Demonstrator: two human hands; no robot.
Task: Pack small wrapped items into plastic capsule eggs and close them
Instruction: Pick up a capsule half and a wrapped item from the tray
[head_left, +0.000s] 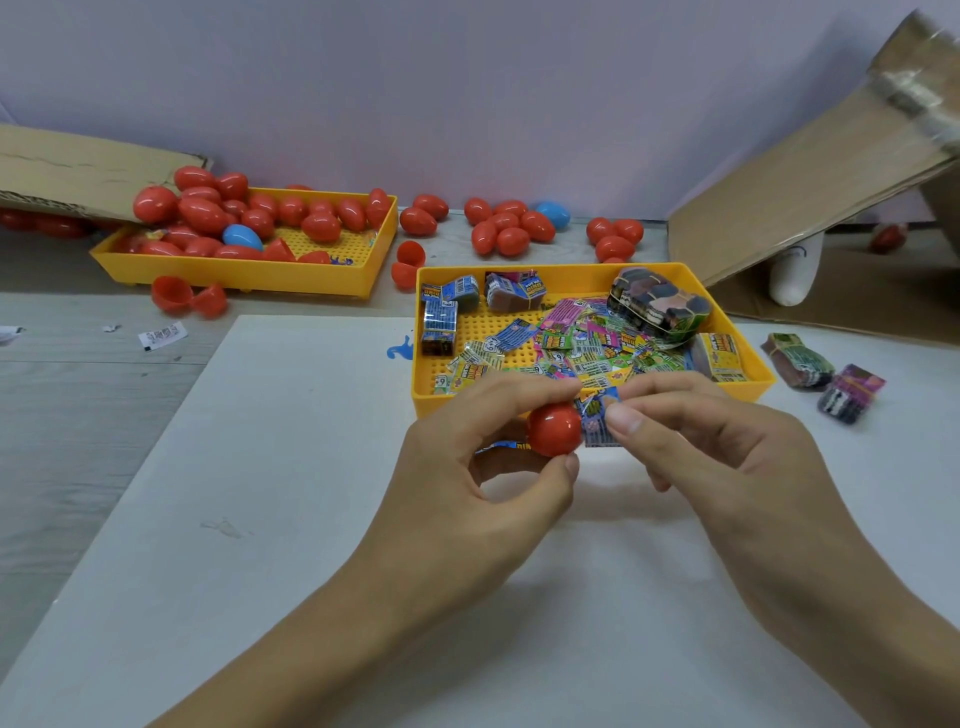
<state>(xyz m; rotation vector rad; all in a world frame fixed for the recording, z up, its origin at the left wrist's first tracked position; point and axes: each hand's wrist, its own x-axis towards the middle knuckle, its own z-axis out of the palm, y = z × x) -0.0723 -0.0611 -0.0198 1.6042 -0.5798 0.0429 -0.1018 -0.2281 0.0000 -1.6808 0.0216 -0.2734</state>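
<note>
My left hand (483, 467) grips a red capsule egg half (555, 429) between thumb and fingers, just in front of the near yellow tray (587, 402). My right hand (727, 447) pinches a small blue wrapped packet (597, 421) at the egg half's open side. The packet is partly inside the half or right at its mouth; I cannot tell which. A bit of blue wrapper also shows under my left fingers. The near tray holds many loose colourful wrapped packets (582, 348) and banded bundles.
A second yellow tray (249, 270) at the back left holds several red eggs and one blue egg (241, 236). More eggs (506, 226) lie along the wall, open red halves (189, 296) beside the tray. Cardboard (810, 171) leans at right; packet bundles (826, 374) lie on the white board.
</note>
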